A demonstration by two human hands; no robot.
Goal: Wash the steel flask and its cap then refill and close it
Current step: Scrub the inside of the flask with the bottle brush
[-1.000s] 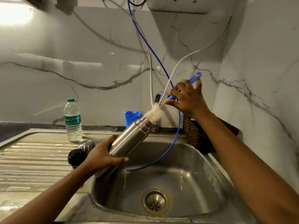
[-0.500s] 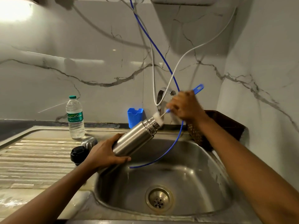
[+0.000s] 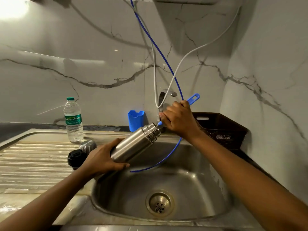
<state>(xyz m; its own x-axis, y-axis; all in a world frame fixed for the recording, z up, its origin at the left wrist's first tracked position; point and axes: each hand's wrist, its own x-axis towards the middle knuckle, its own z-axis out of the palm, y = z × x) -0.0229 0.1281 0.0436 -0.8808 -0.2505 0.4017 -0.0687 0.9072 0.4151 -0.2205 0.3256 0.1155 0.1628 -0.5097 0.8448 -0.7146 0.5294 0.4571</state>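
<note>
On the head camera I see my left hand [image 3: 101, 160] wrapped round the lower body of the steel flask [image 3: 133, 145], holding it tilted over the sink basin [image 3: 191, 189], mouth up and to the right; my right hand [image 3: 179, 118] grips the blue bottle brush [image 3: 193, 98], whose head is sunk in the flask's mouth; the steel cap [image 3: 88, 145] and black stopper [image 3: 75, 158] lie on the drainboard [image 3: 33, 160] beside my left hand; a plastic water bottle [image 3: 73, 120] stands behind them.
</note>
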